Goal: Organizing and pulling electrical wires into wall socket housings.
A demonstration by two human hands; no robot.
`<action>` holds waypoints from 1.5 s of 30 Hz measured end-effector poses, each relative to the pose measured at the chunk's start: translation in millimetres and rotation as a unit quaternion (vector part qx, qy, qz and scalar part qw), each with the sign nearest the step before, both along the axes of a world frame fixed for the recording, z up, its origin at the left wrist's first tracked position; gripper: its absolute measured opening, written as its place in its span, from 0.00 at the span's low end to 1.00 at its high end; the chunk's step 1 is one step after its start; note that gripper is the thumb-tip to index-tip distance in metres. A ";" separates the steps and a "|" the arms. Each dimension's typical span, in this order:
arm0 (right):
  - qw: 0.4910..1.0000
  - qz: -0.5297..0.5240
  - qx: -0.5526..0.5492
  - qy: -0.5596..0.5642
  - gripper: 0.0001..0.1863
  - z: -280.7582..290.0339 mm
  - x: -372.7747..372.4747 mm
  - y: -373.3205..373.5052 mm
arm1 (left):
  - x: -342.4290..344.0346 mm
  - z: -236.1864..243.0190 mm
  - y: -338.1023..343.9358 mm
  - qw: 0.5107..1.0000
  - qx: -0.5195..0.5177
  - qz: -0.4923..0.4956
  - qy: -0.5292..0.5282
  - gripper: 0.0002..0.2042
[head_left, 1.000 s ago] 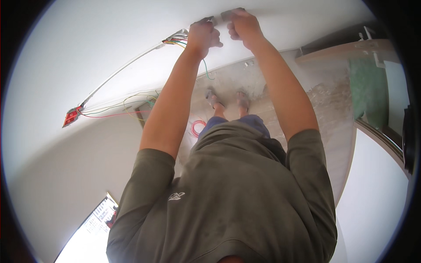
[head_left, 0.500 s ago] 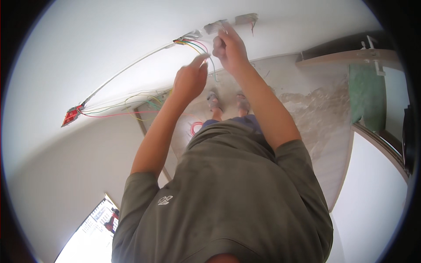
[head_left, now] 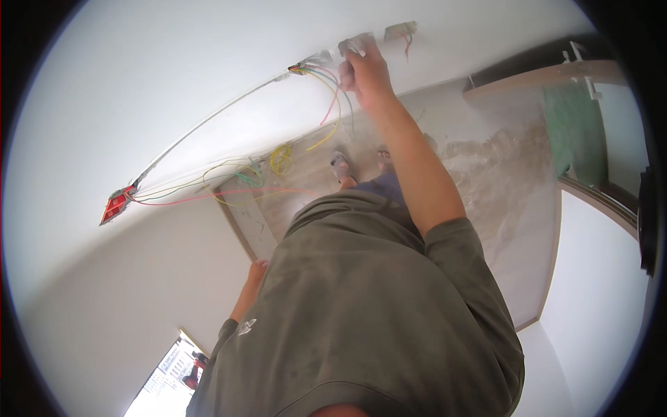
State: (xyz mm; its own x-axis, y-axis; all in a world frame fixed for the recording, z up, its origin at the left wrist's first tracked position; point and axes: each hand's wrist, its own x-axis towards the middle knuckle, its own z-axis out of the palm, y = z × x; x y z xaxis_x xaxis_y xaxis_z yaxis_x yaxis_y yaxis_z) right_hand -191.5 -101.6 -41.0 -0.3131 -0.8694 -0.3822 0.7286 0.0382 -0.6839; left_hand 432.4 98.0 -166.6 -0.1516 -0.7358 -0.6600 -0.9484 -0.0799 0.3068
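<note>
Wearing a dark olive T-shirt [head_left: 389,292], a person stands at a white wall [head_left: 167,76], one arm lowered and the other stretched toward a ragged grey recess [head_left: 352,44]. The left hand [head_left: 258,270], well below and left of the recess, is largely hidden behind the shirt; how far it is open, or whether it grips anything, cannot be told. The right hand [head_left: 365,75] is at the recess's lower edge, lower fingers curled and upper ones extended, the arm outstretched apparently because the cavity sits well away from the body. Blur and the fingers themselves obscure whether anything is pinched there. Just left of the recess, loose wires [head_left: 339,111] spill from a smaller opening [head_left: 297,69], their slack probably left so the ends can be reached; just right of it, another cutout [head_left: 399,31] trails a short reddish lead. Farther left of the recess, a pale channel [head_left: 215,115] runs to a red box [head_left: 116,205], seemingly joining box and opening. Below the recess, yellow coils [head_left: 281,160] lie on the floor, their ends indistinct.
</note>
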 end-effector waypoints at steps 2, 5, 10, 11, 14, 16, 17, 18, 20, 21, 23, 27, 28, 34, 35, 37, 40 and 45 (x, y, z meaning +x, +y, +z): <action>0.996 0.031 0.034 0.078 0.30 3.7 -1.9 2.2 | 6.1 -5.5 -3.6 0.998 0.060 0.017 -0.019 0.15; 0.940 -0.015 -0.163 -0.300 0.18 -17.6 -10.3 -6.8 | 13.8 -3.3 -8.1 0.987 0.142 0.046 -0.058 0.15; 0.855 -0.011 -0.297 -0.424 0.07 -19.5 -7.0 -0.5 | -92.1 45.3 -70.1 0.956 0.116 0.256 0.083 0.17; 0.860 -0.008 -0.283 -0.424 0.07 -19.9 -5.8 0.0 | -94.5 45.5 -72.1 0.956 0.113 0.258 0.083 0.17; 0.878 0.014 -0.247 -0.410 0.06 -24.3 -13.1 2.7 | -97.8 42.8 -70.0 0.938 0.125 0.296 0.134 0.18; 0.890 0.026 -0.226 -0.395 0.06 -30.7 -20.6 5.6 | -99.1 35.3 -62.4 0.955 0.115 0.249 0.113 0.17; 0.932 0.014 -0.162 -0.324 0.08 -26.9 -17.8 2.7 | -78.6 18.9 -50.6 0.955 0.112 0.251 0.110 0.17; 0.961 0.007 -0.097 -0.257 0.12 -20.0 -11.6 -2.9 | -43.5 0.5 -33.5 0.955 0.100 0.238 0.146 0.16; 0.988 0.015 -0.045 -0.147 0.19 0.4 0.8 0.1 | -33.3 -17.7 -17.9 0.952 0.094 0.224 0.188 0.15; 0.999 0.010 0.010 -0.029 0.27 9.0 1.3 9.5 | -46.0 -17.9 -15.3 0.961 0.118 0.193 0.157 0.16; 0.997 0.047 0.026 0.058 0.31 19.5 0.1 14.3 | -52.0 -19.6 -17.7 0.970 0.129 0.167 0.123 0.16; 0.994 0.081 0.031 0.060 0.38 2.0 -22.2 26.6 | -180.9 41.8 -92.1 0.959 -0.092 -0.263 0.057 0.13; 0.994 0.108 0.004 -0.005 0.39 4.7 -28.0 26.3 | -224.8 66.2 -119.1 0.967 -0.105 -0.212 0.096 0.12; 0.973 0.166 -0.084 -0.139 0.31 -15.8 -43.6 28.1 | -515.2 196.1 -184.7 0.916 -0.078 -0.096 0.382 0.21; 0.970 0.183 -0.094 -0.130 0.28 -21.7 -46.7 27.5 | -544.8 195.3 -188.3 0.923 -0.032 0.000 0.383 0.22; 0.968 0.201 -0.079 -0.127 0.23 -23.4 -54.7 24.9 | -565.2 186.0 -200.0 0.916 -0.012 0.044 0.399 0.22; 0.965 0.230 -0.092 -0.086 0.26 -24.0 -62.5 27.9 | -571.5 172.8 -203.1 0.910 -0.006 0.091 0.404 0.20; 0.952 0.272 -0.087 -0.106 0.33 -34.2 -70.7 24.9 | -580.7 169.8 -221.8 0.925 -0.048 0.122 0.356 0.11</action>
State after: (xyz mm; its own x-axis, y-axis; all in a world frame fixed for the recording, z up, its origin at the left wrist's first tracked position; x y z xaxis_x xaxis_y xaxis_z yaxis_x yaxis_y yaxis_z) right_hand -262.2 -76.7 -75.2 0.2698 -0.9371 -0.2216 0.7554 0.3487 -0.5548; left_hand -148.3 -123.8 3.2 -0.3446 -0.8559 -0.3857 -0.4601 -0.2041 0.8641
